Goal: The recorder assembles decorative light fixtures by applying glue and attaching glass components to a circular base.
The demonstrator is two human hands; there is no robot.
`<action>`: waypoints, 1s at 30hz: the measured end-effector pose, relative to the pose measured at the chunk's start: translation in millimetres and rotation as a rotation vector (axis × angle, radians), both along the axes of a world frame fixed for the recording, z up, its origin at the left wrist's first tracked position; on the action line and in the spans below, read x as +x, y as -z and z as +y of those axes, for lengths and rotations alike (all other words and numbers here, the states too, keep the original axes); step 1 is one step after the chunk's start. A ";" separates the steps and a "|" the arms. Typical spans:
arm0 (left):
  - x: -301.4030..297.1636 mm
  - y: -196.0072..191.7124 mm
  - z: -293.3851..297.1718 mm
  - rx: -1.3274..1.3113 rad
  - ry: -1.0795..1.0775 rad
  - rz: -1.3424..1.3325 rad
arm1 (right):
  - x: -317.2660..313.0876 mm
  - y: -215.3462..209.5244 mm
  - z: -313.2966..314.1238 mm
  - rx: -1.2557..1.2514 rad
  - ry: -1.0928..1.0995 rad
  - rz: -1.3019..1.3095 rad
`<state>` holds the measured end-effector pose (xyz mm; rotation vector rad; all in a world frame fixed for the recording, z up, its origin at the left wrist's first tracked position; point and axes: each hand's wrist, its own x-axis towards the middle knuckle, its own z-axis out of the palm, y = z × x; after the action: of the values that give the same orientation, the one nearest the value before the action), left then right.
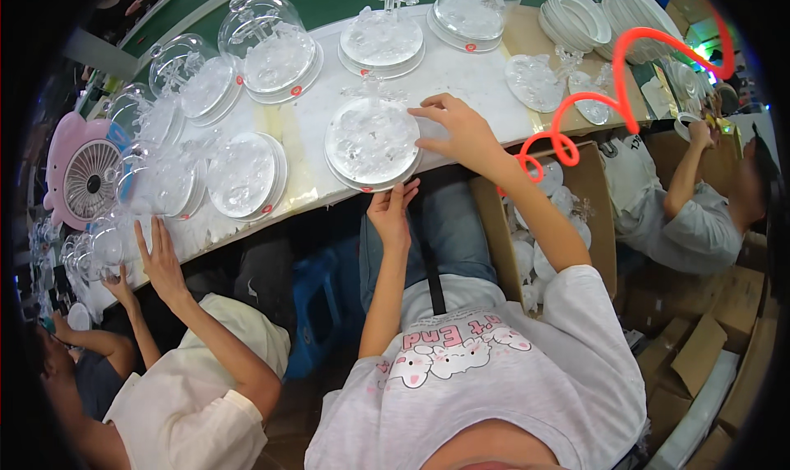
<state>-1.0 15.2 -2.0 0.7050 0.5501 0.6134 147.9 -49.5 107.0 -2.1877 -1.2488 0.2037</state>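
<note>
I have my left hand point(390, 211) up against the near rim of a round clear plastic base point(372, 143) that sits at the front edge of the white bench top point(461, 75); the fingers are together and fairly flat, pressed to the edge rather than wrapped around anything, which I judge steadies the piece so it does not slide off toward my lap. My right hand point(457, 128) lies spread on the bench just beside the base's right side, fingertips curled toward its rim and palm empty, bracing it from the other direction. The base carries a heap of clear crystal-like pieces and a small clear cross standing at its far edge. Further along the bench stand more of these bases, several capped with clear domes point(270, 38), lined up in rows that seem to keep finished ones out of the way. A cardboard box point(594, 192) of clear parts sits by my right knee, within easy reach, and a red coiled hose point(619, 75) hangs above it. On my left, another person's hand point(160, 260) rests on the bench edge near a pink fan point(81, 174).
</note>
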 end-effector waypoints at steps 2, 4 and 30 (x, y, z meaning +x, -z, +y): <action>-0.5 1.9 0.6 0.003 0.003 -0.001 | -4.2 -2.5 3.0 -0.021 0.025 -0.117; 1.9 1.4 -3.5 0.001 0.015 -0.007 | -2.9 -3.2 -1.1 -0.085 0.000 -0.149; -27.7 39.3 27.9 0.132 -0.016 0.225 | 218.5 -123.1 -199.3 0.176 0.473 -0.250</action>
<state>-28.7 43.1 -41.4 0.9017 0.7291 0.5928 366.5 -248.8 230.2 -2.3260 -0.7977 -0.3666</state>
